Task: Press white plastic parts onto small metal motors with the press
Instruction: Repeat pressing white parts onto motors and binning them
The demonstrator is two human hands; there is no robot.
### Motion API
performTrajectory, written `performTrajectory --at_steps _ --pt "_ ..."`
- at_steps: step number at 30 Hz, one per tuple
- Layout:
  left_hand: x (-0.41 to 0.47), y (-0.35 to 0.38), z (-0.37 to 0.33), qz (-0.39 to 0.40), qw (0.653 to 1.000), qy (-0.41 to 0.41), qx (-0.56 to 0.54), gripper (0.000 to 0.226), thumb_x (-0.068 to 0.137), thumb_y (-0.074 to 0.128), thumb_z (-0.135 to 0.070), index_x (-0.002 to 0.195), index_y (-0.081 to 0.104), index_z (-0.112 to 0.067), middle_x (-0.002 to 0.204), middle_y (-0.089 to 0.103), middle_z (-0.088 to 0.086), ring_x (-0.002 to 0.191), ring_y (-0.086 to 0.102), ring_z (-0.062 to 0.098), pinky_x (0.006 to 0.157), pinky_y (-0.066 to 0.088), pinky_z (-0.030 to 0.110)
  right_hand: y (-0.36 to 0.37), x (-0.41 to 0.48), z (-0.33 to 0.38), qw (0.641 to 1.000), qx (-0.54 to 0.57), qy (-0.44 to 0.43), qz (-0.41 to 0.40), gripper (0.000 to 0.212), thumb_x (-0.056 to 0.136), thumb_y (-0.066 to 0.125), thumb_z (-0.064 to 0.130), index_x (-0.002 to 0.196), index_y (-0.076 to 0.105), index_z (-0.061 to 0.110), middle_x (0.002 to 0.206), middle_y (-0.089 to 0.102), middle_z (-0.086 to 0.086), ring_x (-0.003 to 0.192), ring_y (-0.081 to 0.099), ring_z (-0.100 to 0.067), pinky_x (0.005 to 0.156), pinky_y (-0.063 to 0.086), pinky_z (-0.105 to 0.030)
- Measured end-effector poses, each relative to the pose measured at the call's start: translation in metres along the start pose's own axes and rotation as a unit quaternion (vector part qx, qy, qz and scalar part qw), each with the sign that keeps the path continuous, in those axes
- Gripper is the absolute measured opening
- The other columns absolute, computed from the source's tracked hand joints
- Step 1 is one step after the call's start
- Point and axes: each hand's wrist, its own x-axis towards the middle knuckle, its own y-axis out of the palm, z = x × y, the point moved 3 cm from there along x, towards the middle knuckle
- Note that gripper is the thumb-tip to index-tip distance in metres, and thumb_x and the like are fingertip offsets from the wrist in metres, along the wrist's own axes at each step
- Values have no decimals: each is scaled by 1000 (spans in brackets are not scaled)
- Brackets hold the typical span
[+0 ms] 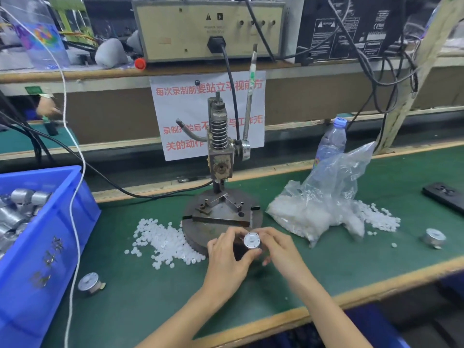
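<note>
Green mat surface (150, 297) on a factory line, with power boxes on the shelf behind. The hand press (221, 146) stands at centre with its lever (251, 96) up, and nothing is seated in the jig on its round base (221, 214).

Stock: a blue bin (50, 247) at 9 o'clock from the press, with many bare motors (22, 197) in it. A loose pile of white parts (165, 242) lies at 8 o'clock against the base. A plastic bag (326, 197) with more is at 3 o'clock.

The motor in hand (251, 240) is at 6 o'clock, just in front of the base and held clear of the mat. The left grip (226, 259) wraps its body, thumb and fingers curled round it. The right grip (278, 249) pinches its far rim with its fingertips. I can't tell whether a white part already sits on the shaft; the centre is too small to read.

Orientation: a short cylinder, pale round face up and tipped slightly toward the camera. Its axis is near vertical.

Progress: my read is this unit is unpressed and next goes into the jig. One stray motor (89, 282) lies at 7 o'clock near the bin and another (434, 237) far out at 3 o'clock. Can't tell if either is finished. Most of the batch looks left to do.
</note>
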Motion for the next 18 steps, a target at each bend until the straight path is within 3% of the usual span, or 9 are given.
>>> performTrajectory --at_steps 2,4,10,15,18 --pt "-7 8 -5 12 1000 -5 -28 32 75 76 -24 90 50 -34 89 63 -16 88 57 1 93 37 29 -4 -9 -7 999 45 22 14 27 96 44 6 88 68 15 75 69 1 57 59 -9 47 44 -23" --pt "-12 17 -10 30 999 -1 -37 33 73 77 -23 87 49 -34 87 61 -16 84 55 1 87 41 33 -14 -20 -12 998 59 24 2 26 96 45 5 87 68 13 76 69 2 56 59 -8 46 44 -23" --pt "-30 60 -40 105 993 32 -49 32 72 78 -19 89 52 -28 85 59 -13 76 51 3 69 36 9 -61 -56 -28 994 62 47 -70 22 96 47 6 85 65 15 73 65 0 51 56 -5 46 44 -21" --pt "-56 101 -63 159 984 49 -65 33 72 78 -20 89 52 -28 77 58 -12 66 50 4 61 38 13 -106 -91 -44 990 80 62 -93 23 94 46 4 84 65 13 68 61 0 47 54 -9 44 43 -22" --pt "-78 123 -76 207 972 89 -62 35 73 77 -20 90 49 -32 71 53 -22 66 48 -8 62 34 6 -131 -118 -64 990 69 74 -97 24 94 46 6 83 66 13 62 63 5 49 57 -14 44 42 -23"
